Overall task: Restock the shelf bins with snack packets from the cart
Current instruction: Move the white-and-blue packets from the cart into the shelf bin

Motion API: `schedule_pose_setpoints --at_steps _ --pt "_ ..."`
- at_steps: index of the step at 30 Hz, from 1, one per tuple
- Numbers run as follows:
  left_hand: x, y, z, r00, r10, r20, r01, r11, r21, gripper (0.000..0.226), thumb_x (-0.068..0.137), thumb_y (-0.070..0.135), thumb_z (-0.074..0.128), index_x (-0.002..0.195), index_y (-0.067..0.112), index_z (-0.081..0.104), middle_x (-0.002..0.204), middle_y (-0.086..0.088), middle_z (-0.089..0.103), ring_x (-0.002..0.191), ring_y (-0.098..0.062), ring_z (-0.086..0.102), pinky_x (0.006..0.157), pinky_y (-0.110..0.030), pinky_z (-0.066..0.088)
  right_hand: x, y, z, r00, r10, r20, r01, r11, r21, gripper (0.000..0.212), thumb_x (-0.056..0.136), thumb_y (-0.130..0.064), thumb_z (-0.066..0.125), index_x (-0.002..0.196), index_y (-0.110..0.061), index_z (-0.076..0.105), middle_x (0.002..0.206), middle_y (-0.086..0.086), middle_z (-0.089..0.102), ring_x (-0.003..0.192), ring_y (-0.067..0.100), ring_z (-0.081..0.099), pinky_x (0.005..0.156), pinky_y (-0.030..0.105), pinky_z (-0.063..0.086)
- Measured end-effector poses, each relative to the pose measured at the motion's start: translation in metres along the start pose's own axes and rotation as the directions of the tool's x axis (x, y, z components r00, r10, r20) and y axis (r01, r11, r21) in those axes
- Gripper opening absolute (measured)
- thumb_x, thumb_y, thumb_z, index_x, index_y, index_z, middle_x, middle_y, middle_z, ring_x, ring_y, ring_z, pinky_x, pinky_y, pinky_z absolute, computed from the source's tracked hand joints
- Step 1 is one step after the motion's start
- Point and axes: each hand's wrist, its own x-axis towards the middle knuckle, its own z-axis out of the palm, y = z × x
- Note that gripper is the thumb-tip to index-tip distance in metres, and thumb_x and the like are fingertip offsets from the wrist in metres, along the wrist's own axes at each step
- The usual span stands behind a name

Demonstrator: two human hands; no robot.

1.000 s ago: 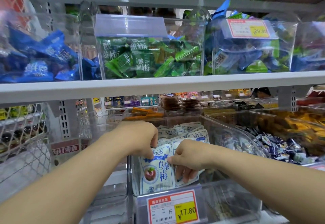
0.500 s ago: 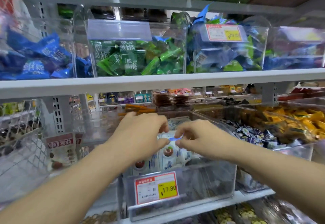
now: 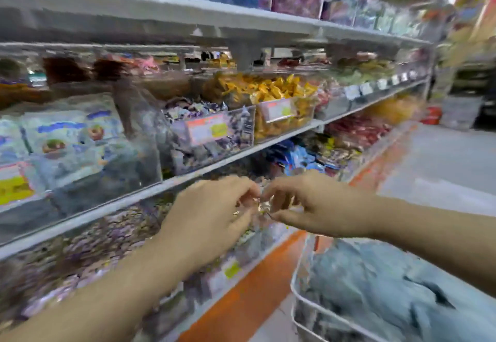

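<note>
Head view, heavily blurred: a long grey metal shelf unit (image 3: 171, 17) runs from near left to far right. A white wire cart (image 3: 294, 292) stands near right, holding a pale blue-grey bag (image 3: 375, 288). White-and-blue snack packets (image 3: 67, 137) stand upright in a clear plastic bin (image 3: 134, 180) at the left, on the middle shelf. The left hand (image 3: 212, 215) and right hand (image 3: 319, 204) hover before the lower shelf, fingers curled, tips nearly meeting. I cannot tell whether the hands pinch anything.
</note>
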Motion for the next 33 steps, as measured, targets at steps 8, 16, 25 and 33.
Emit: schedule_pose_setpoints --at_steps 8,16,25,33 --pt "0.024 0.064 0.108 0.995 0.054 0.080 -0.039 0.983 -0.180 0.019 0.095 0.035 0.056 0.113 0.036 0.061 0.102 0.018 0.064 0.099 -0.005 0.060 0.077 -0.025 0.038 -0.095 0.086 0.024 0.931 0.344 0.123 -0.337 0.939 -0.074 0.036 0.092 -0.037 0.064 0.126 -0.027 0.057 0.106 -0.011 0.071 0.092 0.013 0.066 0.087 0.037 0.053" --pt "0.014 0.072 0.188 0.942 0.058 0.329 0.009 0.980 -0.200 0.025 0.096 0.033 0.052 0.119 0.039 0.057 0.096 0.019 0.056 0.096 -0.008 0.060 0.090 -0.030 0.044 -0.112 0.137 0.110 0.730 0.582 0.359 -0.561 0.810 -0.172 0.092 0.085 -0.049 0.072 0.155 -0.016 0.023 0.151 0.017 0.034 0.138 0.031 0.040 0.110 0.036 0.039" --pt "0.003 0.069 0.202 0.900 -0.015 0.436 0.181 0.923 -0.341 0.028 0.103 0.037 0.044 0.126 0.036 0.061 0.116 0.015 0.064 0.104 -0.006 0.058 0.092 -0.030 0.047 -0.083 0.152 0.143 0.699 0.647 0.303 -0.705 0.694 0.145 0.064 0.075 -0.030 0.086 0.133 -0.022 0.060 0.134 0.001 0.059 0.107 0.017 0.058 0.083 0.020 0.040" --pt "0.000 0.068 0.203 0.907 -0.031 0.420 0.226 0.877 -0.424 0.030 0.099 0.043 0.050 0.128 0.041 0.053 0.118 0.022 0.055 0.108 -0.001 0.054 0.099 -0.034 0.046 -0.079 0.143 0.105 0.691 0.706 0.153 -0.718 0.645 0.263 0.026 0.078 -0.019 0.086 0.102 -0.011 0.079 0.060 -0.010 0.058 0.049 -0.001 0.052 0.044 0.007 0.035"
